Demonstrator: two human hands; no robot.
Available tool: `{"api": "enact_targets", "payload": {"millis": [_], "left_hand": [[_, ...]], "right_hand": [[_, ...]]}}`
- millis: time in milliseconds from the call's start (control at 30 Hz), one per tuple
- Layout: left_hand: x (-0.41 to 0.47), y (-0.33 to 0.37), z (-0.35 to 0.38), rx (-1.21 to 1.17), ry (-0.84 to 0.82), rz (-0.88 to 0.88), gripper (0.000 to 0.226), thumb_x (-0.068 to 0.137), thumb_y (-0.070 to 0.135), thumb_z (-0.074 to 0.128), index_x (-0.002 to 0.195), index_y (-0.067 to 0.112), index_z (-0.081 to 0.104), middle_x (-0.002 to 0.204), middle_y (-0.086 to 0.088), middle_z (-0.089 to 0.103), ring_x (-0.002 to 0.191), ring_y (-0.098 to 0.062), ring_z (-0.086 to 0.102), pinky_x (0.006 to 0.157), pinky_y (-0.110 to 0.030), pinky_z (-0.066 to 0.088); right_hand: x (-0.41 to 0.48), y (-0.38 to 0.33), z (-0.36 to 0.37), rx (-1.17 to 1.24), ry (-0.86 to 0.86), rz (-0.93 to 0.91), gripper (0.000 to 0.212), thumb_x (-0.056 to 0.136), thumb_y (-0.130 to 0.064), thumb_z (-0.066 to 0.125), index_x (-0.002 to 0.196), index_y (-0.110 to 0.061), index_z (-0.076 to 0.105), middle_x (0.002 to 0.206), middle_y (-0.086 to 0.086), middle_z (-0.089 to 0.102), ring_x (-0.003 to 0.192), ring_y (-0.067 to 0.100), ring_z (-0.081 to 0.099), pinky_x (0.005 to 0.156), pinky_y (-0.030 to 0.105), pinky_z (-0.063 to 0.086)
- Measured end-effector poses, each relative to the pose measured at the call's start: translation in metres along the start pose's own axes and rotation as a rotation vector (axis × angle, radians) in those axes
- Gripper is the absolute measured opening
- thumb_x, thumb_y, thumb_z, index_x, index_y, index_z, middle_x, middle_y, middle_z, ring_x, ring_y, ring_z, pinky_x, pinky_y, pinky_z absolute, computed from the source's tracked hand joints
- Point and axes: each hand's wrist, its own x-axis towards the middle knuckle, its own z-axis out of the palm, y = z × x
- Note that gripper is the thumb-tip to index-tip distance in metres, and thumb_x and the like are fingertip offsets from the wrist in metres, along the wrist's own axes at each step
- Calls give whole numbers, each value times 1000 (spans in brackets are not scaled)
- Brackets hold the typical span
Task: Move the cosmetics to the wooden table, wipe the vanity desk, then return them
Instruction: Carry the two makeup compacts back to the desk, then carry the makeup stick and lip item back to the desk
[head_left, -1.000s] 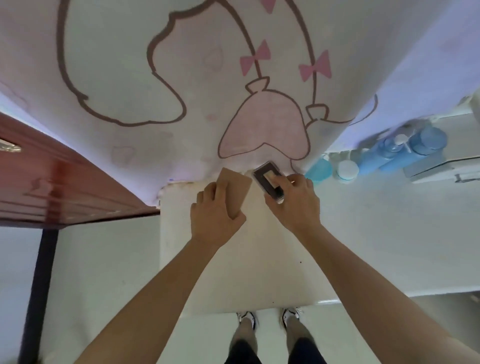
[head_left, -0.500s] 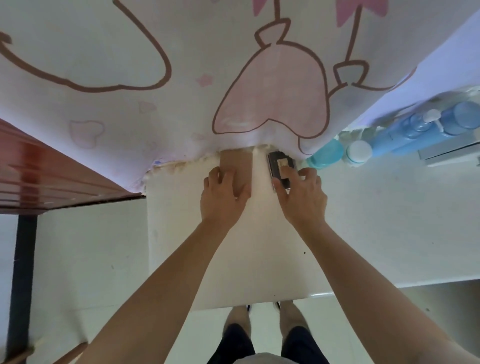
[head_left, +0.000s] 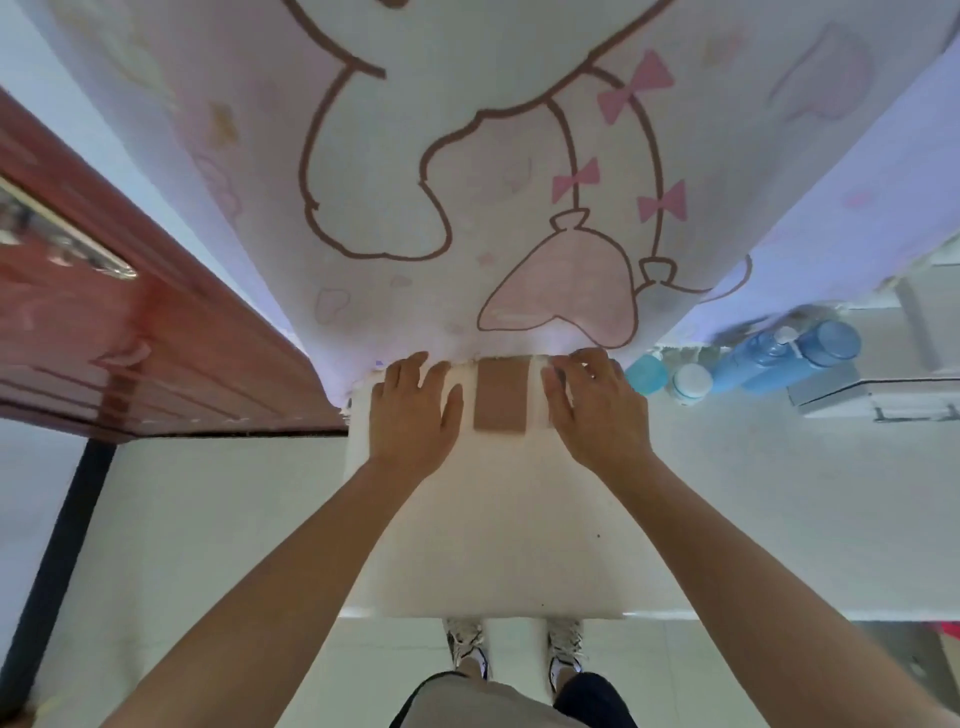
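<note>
We look down on a white bench (head_left: 483, 545) that runs off to the right, its far edge meeting a pale cloth (head_left: 467, 156) printed with a brown-outlined cartoon figure and pink bows. A reddish wooden panel (head_left: 104, 338) with a metal handle stands at the left, and light floor tiles (head_left: 182, 545) show below, where our shoes (head_left: 467, 644) poke out from under the bench edge.

Along the back right stand the cosmetics: two tall blue bottles (head_left: 779, 358), a turquoise jar (head_left: 645, 375) and a small white-capped jar (head_left: 690, 383) just beside it. Any label print is too blurred for us to read.

A flat tan rectangular card or pad (head_left: 502, 396) lies on the bench against the cloth, between our hands. Our left hand (head_left: 415, 415) rests flat, fingers spread, just beside the pad's left edge. Our right hand (head_left: 592, 410) lies palm down on the other side, fingers loosely curled; it seems to cover a small dark item, though we cannot tell whether it grips it.
</note>
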Motion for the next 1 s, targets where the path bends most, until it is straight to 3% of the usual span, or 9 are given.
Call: {"api": "enact_targets", "payload": {"millis": [200, 433, 600, 833, 1000], "left_hand": [[-54, -48, -75, 52, 157, -228, 41, 94, 37, 41, 114, 11, 65, 121, -14, 60, 112, -37, 54, 86, -49, 48], [-227, -113, -168, 203, 302, -746, 37, 97, 36, 49, 126, 15, 59, 136, -12, 52, 127, -33, 44, 100, -51, 38], [-377, -156, -227, 308, 397, -1065, 39, 97, 38, 48, 127, 15, 59, 136, -13, 52, 128, -35, 44, 99, -54, 40], [-597, -201, -294, 361, 460, -1437, 39, 97, 43, 47, 127, 21, 55, 139, -9, 49, 129, -34, 41, 99, -53, 39], [-725, -236, -328, 431, 427, -1562, 42, 96, 43, 47, 132, 21, 53, 143, -8, 46, 133, -31, 38, 104, -53, 36]], "right_hand": [[26, -81, -15, 113, -66, -254, 38, 101, -42, 37, 115, -20, 65, 118, 5, 61, 106, 26, 59, 73, 38, 54], [-32, -246, -3, 315, -182, -670, 42, 99, -47, 35, 108, -23, 67, 105, 0, 61, 95, 24, 59, 65, 35, 53], [-116, -384, -7, 398, -278, -997, 30, 101, -41, 41, 102, -23, 65, 105, -2, 59, 99, 20, 58, 70, 35, 54], [-295, -571, -11, 486, -325, -1337, 37, 100, -45, 37, 109, -23, 66, 108, -2, 61, 101, 22, 59, 65, 33, 50], [-415, -672, -4, 426, -351, -1543, 45, 102, -51, 32, 127, -24, 57, 119, -1, 58, 107, 18, 57, 68, 31, 52]]}}
